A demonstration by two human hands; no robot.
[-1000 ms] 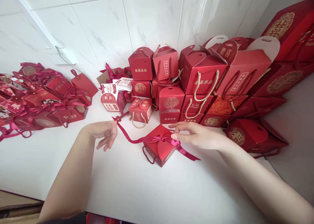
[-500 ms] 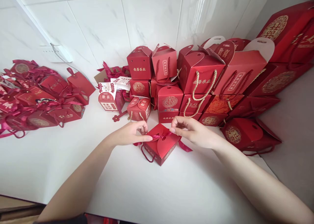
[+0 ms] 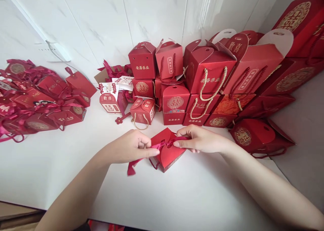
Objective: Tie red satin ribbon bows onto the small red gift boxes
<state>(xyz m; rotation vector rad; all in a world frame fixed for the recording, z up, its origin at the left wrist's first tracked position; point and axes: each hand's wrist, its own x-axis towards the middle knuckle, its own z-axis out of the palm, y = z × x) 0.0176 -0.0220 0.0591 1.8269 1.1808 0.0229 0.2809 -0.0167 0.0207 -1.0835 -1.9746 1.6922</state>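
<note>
Red ribbon (image 3: 162,144), earlier trailing loose, is now in the left hand (image 3: 135,145).

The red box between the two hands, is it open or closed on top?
Closed: the red box has its top flaps folded together under the ribbon.

Single head view, near above white table (image 3: 152,200), facing forward and down (tiled wall (image 3: 154,15) beyond).

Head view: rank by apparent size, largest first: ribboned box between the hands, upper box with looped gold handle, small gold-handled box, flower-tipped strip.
1. Upper gold-handled box
2. Ribboned box
3. Small gold-handled box
4. Flower-tipped strip
Ribboned box looks nearest the camera, so true sizes may differ.
</note>
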